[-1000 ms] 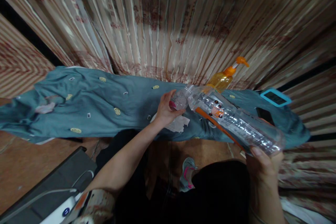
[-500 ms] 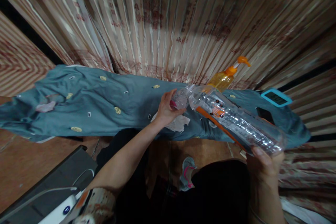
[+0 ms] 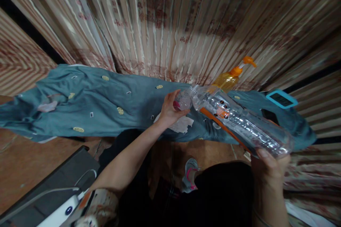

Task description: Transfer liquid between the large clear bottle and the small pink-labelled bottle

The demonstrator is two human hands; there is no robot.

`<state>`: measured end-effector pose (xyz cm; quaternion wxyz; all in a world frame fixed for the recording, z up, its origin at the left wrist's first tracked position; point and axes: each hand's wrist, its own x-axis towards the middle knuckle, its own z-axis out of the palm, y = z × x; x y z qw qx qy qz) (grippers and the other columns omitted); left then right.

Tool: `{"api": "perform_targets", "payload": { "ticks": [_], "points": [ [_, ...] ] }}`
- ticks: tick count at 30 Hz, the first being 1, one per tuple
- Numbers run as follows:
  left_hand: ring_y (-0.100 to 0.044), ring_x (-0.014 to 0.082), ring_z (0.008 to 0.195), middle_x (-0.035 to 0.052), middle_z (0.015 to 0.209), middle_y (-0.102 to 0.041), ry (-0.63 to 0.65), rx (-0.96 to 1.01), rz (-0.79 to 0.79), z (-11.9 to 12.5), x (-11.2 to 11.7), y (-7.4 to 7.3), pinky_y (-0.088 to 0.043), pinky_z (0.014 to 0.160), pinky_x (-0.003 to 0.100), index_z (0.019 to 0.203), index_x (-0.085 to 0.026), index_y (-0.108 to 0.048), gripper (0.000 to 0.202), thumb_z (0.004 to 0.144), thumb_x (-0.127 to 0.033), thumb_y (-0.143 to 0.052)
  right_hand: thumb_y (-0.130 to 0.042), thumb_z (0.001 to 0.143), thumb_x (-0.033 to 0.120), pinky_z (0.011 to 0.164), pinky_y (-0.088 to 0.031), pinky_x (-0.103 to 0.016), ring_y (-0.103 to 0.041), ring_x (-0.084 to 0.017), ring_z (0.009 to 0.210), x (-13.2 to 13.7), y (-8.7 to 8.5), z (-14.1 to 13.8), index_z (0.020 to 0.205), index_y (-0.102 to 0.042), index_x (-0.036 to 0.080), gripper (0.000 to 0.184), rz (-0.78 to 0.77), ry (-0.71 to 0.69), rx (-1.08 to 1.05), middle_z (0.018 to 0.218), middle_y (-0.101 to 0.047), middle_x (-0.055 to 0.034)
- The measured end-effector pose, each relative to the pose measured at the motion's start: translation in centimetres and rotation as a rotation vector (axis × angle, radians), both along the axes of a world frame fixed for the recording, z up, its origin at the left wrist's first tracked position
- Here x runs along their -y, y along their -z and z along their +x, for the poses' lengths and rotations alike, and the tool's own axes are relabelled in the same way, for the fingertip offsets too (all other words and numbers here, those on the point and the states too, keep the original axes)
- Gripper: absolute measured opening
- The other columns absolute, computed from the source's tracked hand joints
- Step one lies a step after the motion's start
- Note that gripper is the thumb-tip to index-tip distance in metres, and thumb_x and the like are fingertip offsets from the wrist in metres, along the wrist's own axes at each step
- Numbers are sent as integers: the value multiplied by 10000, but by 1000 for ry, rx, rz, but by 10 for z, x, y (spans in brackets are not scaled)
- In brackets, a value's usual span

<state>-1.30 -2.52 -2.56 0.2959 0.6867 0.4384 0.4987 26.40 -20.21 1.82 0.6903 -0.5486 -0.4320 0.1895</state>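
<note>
One patterned curtain [image 3: 165, 17] hangs behind your one table [image 3: 103, 99], which is draped in a teal cloth. Your two forearms reach over its near edge, the left angled inward, the right bent up at the far right. One large clear bottle [image 3: 247, 127] slants above the cloth; your right hand [image 3: 271, 166] grips it near the base, thumb on top. Its neck meets one small clear cup [image 3: 184, 101], which your left hand [image 3: 169, 111] curls around; you cannot tell whether they touch. Behind, one amber pump bottle [image 3: 226, 81] has its base hidden by the large one. To the right lie one blue-framed display [image 3: 282, 98] and one dark flat object [image 3: 269, 116]. Two pale crumpled pieces [image 3: 182, 125] lie on the cloth, one beneath your left hand, one far left.
</note>
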Motion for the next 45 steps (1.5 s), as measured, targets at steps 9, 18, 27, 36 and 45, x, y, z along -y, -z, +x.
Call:
{"api": "perform_targets", "payload": {
  "ticks": [9,18,27,36,45],
  "points": [
    [-682,317,1285,111,1392,-687,-2,1,-11,0,1,-2,-557,1141,504,1481,-255,-586,892,696,-343,-1002,-907,583,460,1158,-508,-602,-721,-323,1110,-3,-2,-3,1327,-689,218,811,12,11,5,1251,-716,-98],
    [-672,330,1318,111,1401,-695,16,11,-18,-1,2,-4,-547,1157,522,1473,-267,-597,889,687,-331,-1009,-902,665,475,1176,-479,-626,-689,-336,1163,0,-3,-2,1370,-683,246,773,-8,-28,45,1304,-703,-86],
    [-675,327,1305,110,1405,-693,0,12,-23,0,1,-3,-551,1156,519,1461,-266,-604,889,673,-324,-1012,-888,693,465,1076,-546,-563,-701,-315,1124,1,-1,-2,1460,-640,246,835,0,-33,43,1344,-699,-93],
    [-668,331,1326,119,1415,-682,10,15,-34,-1,1,-4,-536,1177,526,1474,-246,-590,902,679,-320,-1011,-888,700,477,1047,-565,-550,-706,-318,1131,-1,-5,-6,1423,-658,250,792,8,-30,32,1321,-709,-88],
    [-672,327,1322,113,1419,-687,14,27,-16,-1,0,-1,-536,1172,537,1472,-279,-593,891,690,-353,-1014,-900,682,493,1076,-547,-592,-706,-331,1128,-1,-3,-5,1384,-683,249,774,13,-26,37,1308,-714,-92]
  ]
}}
